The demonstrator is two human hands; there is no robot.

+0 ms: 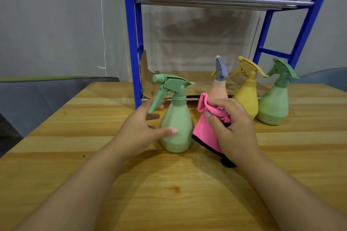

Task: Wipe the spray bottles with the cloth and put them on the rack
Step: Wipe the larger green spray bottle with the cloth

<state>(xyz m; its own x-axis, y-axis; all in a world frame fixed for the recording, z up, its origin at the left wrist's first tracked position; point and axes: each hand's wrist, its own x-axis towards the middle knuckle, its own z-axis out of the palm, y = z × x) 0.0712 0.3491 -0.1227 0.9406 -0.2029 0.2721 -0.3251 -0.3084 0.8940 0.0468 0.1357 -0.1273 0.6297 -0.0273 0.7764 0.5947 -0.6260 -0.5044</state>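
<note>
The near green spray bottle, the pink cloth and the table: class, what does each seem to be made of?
Near green spray bottle: probably matte plastic, with uniform colour and moulded collar ridges. Pink cloth: soft fabric, perhaps microfibre; it folds and has dark edging. Table: wood or wood-look surface, showing grain and plank seams.

no readable text, labels or numbers
</note>
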